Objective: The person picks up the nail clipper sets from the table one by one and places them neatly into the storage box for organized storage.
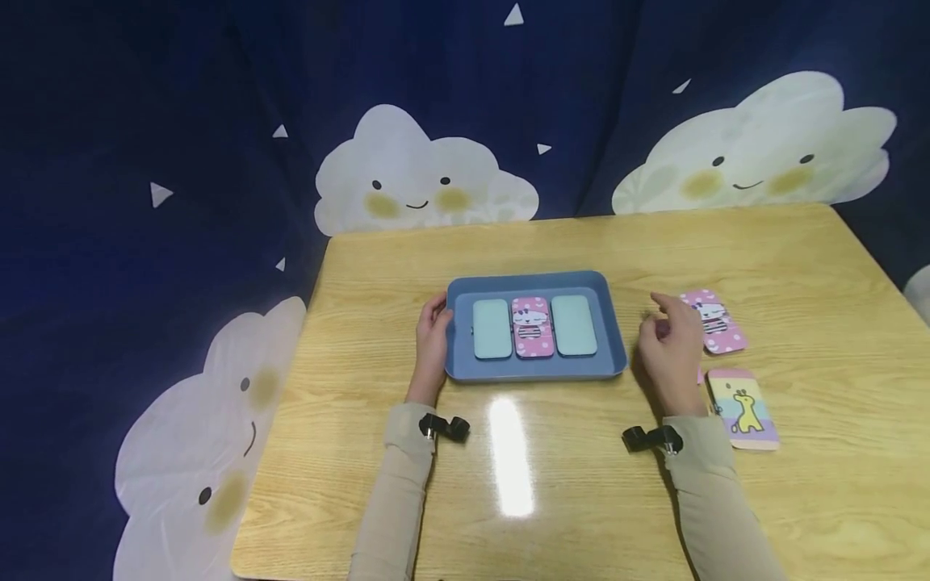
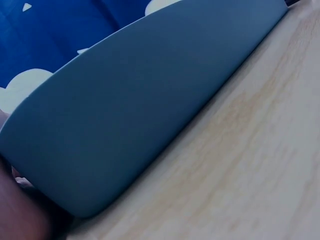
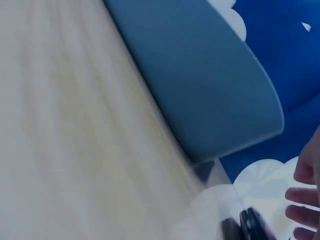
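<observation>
A blue tray stands on the wooden table. In it lie three small flat cases in a row: a pale green case, a pink case with a cartoon animal and another pale green case. My left hand holds the tray's left side, thumb at the rim. To the right of the tray, my right hand is above the table with loosely bent fingers, holding nothing. Beside it are a pink case and a striped giraffe case; another pink case shows mostly hidden under this hand.
Dark blue cloth with smiling clouds hangs behind the table and along its left side. Light glares off the wooden tabletop in front of the tray. Each sleeve cuff carries a small black camera mount.
</observation>
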{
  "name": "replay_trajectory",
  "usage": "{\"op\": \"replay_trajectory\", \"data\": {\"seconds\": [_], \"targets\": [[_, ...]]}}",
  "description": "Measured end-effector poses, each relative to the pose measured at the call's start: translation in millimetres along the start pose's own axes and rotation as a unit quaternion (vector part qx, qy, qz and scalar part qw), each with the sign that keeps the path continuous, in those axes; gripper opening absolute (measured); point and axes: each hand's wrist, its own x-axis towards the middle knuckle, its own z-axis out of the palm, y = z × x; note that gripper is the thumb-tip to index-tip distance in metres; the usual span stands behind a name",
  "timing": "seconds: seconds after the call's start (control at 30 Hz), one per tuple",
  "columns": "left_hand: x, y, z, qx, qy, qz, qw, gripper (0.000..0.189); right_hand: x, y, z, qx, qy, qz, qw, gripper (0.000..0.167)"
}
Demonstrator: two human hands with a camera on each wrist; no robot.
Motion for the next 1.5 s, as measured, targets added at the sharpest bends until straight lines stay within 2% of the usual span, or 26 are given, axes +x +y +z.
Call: {"op": "replay_trajectory", "data": {"seconds": [0.07, 0.17, 0.37, 0.47, 0.57, 0.77, 1.0, 1.27, 1.5], "targets": [[0.1, -0.3, -0.2, 0.000, 0.002, -0.001, 1.0000, 0.045, -2.1, 4, -3, -0.021, 0.023, -0.037, 0.9988, 0.035], [1.7, -2.9, -1.0, 0.000, 0.002, -0.003, 1.0000, 0.044, -7.6, 9, -9, -0.042, 0.033, -0.042, 0.9977, 0.035], [15.9, -25.4, -5.0, -0.007, 0.009, -0.004, 0.9999, 0.044, -20.4, 12, -21, -0.070, 0.010, 0.025, 0.9972, 0.038], [17.3, -29.4, -4.4, -0.004, 0.018, 0.001, 0.9998, 0.043, -26.1, 11, -25, -0.081, -0.005, 0.060, 0.9949, 0.040], [16.5, -31.2, -3.9, 0.001, 0.028, 0.002, 0.9996, 0.042, -29.3, 11, -26, -0.093, -0.017, 0.071, 0.9930, 0.041], [14.2, -31.9, -3.1, 0.003, 0.033, 0.009, 0.9994, 0.040, -30.9, 13, -27, -0.110, -0.037, 0.065, 0.9911, 0.044], [15.5, -30.5, -2.8, 0.007, 0.031, 0.013, 0.9994, 0.041, -30.4, 9, -27, -0.122, -0.048, 0.067, 0.9891, 0.043], [16.1, -26.7, -5.5, 0.009, 0.006, -0.007, 0.9999, 0.044, -28.7, 6, -27, -0.120, -0.068, 0.073, 0.9878, 0.044], [1.4, -2.3, -1.6, 0.022, 0.000, 0.002, 0.9998, 0.044, -28.2, 4, -27, -0.108, -0.073, 0.086, 0.9878, 0.045]]}}
